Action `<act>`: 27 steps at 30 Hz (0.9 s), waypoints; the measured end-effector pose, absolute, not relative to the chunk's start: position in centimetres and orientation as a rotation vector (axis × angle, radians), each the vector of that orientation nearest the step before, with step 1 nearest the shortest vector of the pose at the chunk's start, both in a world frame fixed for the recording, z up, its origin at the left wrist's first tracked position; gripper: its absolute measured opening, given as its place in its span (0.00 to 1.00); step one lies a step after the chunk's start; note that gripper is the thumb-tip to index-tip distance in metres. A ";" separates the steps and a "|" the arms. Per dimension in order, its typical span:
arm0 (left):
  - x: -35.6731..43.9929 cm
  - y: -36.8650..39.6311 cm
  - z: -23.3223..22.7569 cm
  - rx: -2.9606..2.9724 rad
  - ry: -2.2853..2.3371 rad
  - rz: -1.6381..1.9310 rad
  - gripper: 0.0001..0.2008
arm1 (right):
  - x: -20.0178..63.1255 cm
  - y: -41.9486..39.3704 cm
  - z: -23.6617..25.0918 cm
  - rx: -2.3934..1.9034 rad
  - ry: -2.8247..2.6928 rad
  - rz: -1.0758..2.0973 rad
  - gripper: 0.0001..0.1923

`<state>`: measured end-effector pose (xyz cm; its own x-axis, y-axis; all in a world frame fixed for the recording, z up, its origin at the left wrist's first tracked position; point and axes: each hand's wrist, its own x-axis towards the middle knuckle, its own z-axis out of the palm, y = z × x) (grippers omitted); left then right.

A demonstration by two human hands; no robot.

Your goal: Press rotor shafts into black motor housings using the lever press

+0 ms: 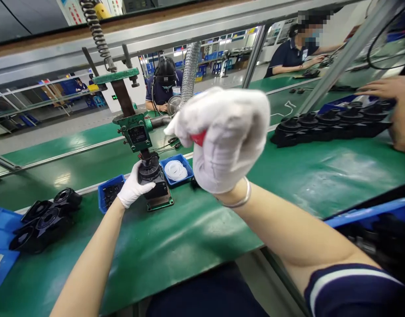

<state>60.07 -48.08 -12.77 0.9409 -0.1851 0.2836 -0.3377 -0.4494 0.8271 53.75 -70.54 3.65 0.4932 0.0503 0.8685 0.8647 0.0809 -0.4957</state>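
Observation:
A green hand press (pixel 133 127) stands on the green bench. Under its ram sits a black round part (pixel 151 175) on a green base plate (pixel 160 202). My left hand (pixel 132 187), in a white glove, holds that black part from the left side. My right hand (pixel 224 138), also gloved in white, is raised close to the camera and closed around a red handle (pixel 198 138), of which only a small piece shows.
Two blue bins sit behind the press: one with small black pieces (pixel 110 193), one with white rings (pixel 176 170). Black parts (pixel 44 218) lie at left; a row of them (pixel 330 123) at right, where another person's hand (pixel 395 108) reaches. A blue tray (pixel 370 213) is near right.

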 end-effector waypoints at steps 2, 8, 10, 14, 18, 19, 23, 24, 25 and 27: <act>59.2 -48.1 -12.5 2.040 -0.364 0.197 0.47 | 54.1 -71.0 4.3 -1.185 -0.944 -0.809 0.05; 52.0 -46.8 -14.5 2.067 -0.553 -0.055 0.44 | 56.4 -74.6 -2.9 -1.800 -0.873 -0.611 0.18; 49.8 -46.0 -16.1 2.081 -0.590 -0.235 0.42 | 56.4 -75.2 -8.0 -2.089 -0.971 -0.322 0.22; 47.5 -44.6 -17.8 2.079 -0.480 -0.334 0.34 | 55.0 -74.5 -14.6 -2.278 -1.250 0.067 0.30; 46.5 -44.3 -16.9 2.270 -0.634 -0.292 0.36 | 54.0 -73.0 -15.7 -2.304 -1.462 0.077 0.31; 46.3 -44.5 -16.7 2.345 -0.640 -0.285 0.42 | 54.0 -72.7 -15.8 -2.320 -1.508 0.043 0.30; 45.8 -45.4 -17.1 2.580 -0.477 -0.269 0.59 | 53.8 -72.4 -16.5 -2.372 -1.595 -0.105 0.29; 45.7 -45.5 -17.5 2.590 -0.454 -0.274 0.60 | 53.7 -72.4 -16.8 -2.372 -1.595 -0.139 0.29; 45.7 -45.6 -17.9 2.586 -0.441 -0.276 0.60 | 53.5 -72.4 -17.1 -2.369 -1.593 -0.168 0.29; 45.7 -45.7 -18.5 2.574 -0.426 -0.260 0.59 | 53.3 -72.4 -17.5 -2.352 -1.584 -0.214 0.28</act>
<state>45.74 -45.67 -18.48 0.9323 -0.3471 -0.1016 -0.2485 -0.8189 0.5174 53.29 -72.41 -17.52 0.3823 0.8790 0.2851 0.9231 -0.3493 -0.1608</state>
